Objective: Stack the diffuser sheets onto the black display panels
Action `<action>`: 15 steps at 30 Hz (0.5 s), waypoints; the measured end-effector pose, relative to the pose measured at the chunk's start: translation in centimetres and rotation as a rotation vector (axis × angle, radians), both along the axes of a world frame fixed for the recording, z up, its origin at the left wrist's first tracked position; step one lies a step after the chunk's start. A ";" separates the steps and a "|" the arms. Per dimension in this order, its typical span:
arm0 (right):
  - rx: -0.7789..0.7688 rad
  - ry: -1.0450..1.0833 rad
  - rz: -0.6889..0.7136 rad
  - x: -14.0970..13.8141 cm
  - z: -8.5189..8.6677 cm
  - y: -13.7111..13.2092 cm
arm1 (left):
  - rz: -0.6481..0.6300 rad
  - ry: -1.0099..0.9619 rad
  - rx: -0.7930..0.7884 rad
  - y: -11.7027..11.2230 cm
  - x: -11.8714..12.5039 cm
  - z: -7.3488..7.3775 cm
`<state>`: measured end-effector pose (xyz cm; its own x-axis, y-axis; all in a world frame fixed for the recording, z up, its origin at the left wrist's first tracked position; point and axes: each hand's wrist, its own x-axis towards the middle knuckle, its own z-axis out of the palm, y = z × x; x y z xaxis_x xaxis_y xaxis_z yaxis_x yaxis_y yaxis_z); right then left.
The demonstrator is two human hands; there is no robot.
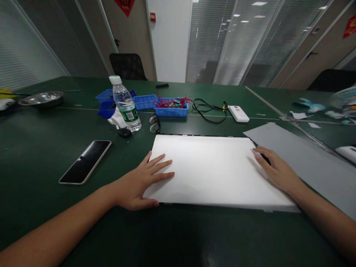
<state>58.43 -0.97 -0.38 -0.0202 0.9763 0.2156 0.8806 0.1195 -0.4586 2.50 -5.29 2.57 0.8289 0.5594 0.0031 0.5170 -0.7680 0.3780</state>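
Observation:
A flat white panel (208, 170), with a white sheet-like surface and thin dark edges, lies on the green table in front of me. My left hand (147, 181) rests on its left side, fingers spread over the white surface and thumb along the near edge. At the right edge, my right hand (272, 165) has its thumb and index fingertip close together in a pinch on the white sheet's border. The other right fingers are mostly hidden behind. A dark strip shows beneath that hand. Beside the panel on the right lies a large grey sheet (308, 159).
A phone (85, 162) lies to the left. Behind stand a water bottle (126, 105), a black mouse (124, 132), glasses (154, 124) and a blue bin (171, 111) of red wires. Farther right are a black cable (208, 111), a white box (238, 114) and a metal bowl (43, 99) far left.

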 end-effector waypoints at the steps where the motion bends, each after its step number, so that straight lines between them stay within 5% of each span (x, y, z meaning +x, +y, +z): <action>1: 0.008 0.000 0.007 -0.2 0.1 -0.1 | 0.000 0.004 -0.003 0.0 0.0 0.1; 15: 0.119 -0.254 0.112 -1.5 0.0 -1.0 | -0.025 0.040 -0.003 0.1 0.0 0.2</action>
<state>56.91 -2.01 -0.42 -0.1939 0.9333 0.3023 0.9438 0.2616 -0.2023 2.52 -5.20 2.75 0.8419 0.5387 -0.0321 0.5125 -0.7795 0.3601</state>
